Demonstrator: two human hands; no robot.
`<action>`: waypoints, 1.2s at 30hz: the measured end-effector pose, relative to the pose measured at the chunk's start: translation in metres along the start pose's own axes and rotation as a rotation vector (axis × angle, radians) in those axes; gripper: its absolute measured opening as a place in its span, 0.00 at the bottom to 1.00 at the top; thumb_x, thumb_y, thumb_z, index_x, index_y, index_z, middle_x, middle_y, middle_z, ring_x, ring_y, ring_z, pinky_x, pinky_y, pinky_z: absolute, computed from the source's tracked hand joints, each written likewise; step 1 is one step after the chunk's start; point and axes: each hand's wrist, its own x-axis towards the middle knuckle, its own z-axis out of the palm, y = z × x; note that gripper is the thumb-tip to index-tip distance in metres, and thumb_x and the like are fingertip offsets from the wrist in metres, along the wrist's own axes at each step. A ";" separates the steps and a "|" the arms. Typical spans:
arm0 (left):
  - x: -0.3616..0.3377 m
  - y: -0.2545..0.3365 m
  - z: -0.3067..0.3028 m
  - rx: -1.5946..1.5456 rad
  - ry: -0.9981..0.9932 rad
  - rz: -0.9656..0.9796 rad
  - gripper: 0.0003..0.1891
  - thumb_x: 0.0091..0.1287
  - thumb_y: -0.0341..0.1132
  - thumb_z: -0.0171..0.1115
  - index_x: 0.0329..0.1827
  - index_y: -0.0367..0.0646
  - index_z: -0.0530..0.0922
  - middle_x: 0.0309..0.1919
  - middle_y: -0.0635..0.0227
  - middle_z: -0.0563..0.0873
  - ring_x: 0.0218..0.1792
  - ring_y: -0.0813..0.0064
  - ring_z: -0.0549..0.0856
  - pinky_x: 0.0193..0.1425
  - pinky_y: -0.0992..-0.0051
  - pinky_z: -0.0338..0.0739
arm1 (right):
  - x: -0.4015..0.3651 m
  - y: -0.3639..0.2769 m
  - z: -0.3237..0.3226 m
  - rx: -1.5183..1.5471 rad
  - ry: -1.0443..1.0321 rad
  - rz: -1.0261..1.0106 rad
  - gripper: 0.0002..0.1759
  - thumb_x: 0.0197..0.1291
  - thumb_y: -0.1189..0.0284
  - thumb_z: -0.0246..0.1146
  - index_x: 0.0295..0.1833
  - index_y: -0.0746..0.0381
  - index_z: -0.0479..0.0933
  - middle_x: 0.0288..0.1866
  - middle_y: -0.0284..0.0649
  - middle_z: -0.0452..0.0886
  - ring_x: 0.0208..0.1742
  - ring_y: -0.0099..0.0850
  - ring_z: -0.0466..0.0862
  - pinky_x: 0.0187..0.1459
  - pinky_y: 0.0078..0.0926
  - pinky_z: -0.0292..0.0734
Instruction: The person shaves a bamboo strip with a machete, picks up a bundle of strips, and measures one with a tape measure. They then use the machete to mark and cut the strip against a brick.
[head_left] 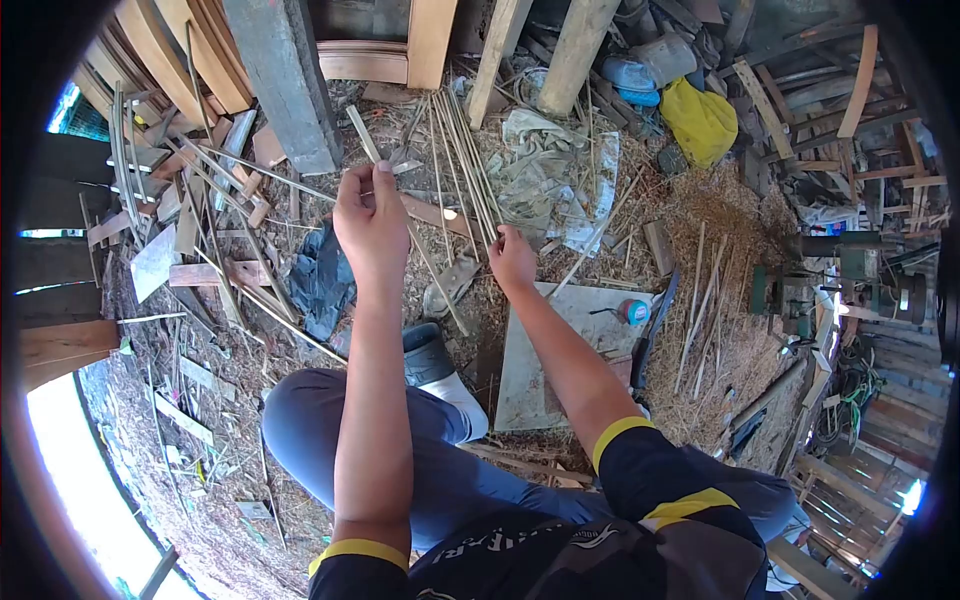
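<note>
My left hand [370, 222] is closed around a thin, flat wooden strip [430, 262], which slants from the upper left down past the hand. To its right, my right hand [512, 262] is pinched at the near ends of several thin wooden sticks [465, 155] that run away toward the upright posts. Just below the right hand lies a flat pale board [535, 365], with a round blue-and-red tape measure [634, 312] at its right side. A dark long-bladed tool [655, 325] rests along the board's edge.
Crumpled clear plastic [540, 170] and a yellow bag [700, 120] lie beyond the hands. A black plastic bag [322, 280] and scrap wood are at left. A concrete post [283, 80] stands ahead. At right is a green machine [850, 275] beside wood shavings [720, 230].
</note>
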 end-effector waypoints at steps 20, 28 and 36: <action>0.012 -0.003 0.000 -0.030 -0.008 -0.052 0.14 0.80 0.39 0.64 0.45 0.32 0.83 0.28 0.71 0.84 0.28 0.86 0.76 0.31 0.79 0.71 | 0.011 -0.038 -0.007 -0.174 -0.106 -0.098 0.15 0.58 0.62 0.75 0.44 0.57 0.80 0.48 0.44 0.79 0.53 0.49 0.83 0.56 0.54 0.75; 0.012 -0.006 0.002 -0.075 -0.018 -0.038 0.13 0.79 0.38 0.64 0.45 0.33 0.82 0.30 0.70 0.84 0.30 0.85 0.78 0.33 0.79 0.73 | 0.018 -0.024 0.007 -0.088 -0.084 -0.033 0.07 0.57 0.71 0.71 0.40 0.60 0.82 0.42 0.48 0.85 0.41 0.51 0.87 0.43 0.50 0.84; 0.006 -0.001 0.011 -0.068 -0.028 -0.022 0.14 0.79 0.38 0.64 0.44 0.32 0.82 0.30 0.69 0.84 0.31 0.83 0.78 0.35 0.76 0.75 | 0.022 -0.018 0.003 0.163 -0.152 0.136 0.10 0.67 0.67 0.65 0.45 0.62 0.81 0.35 0.54 0.85 0.41 0.56 0.87 0.42 0.51 0.81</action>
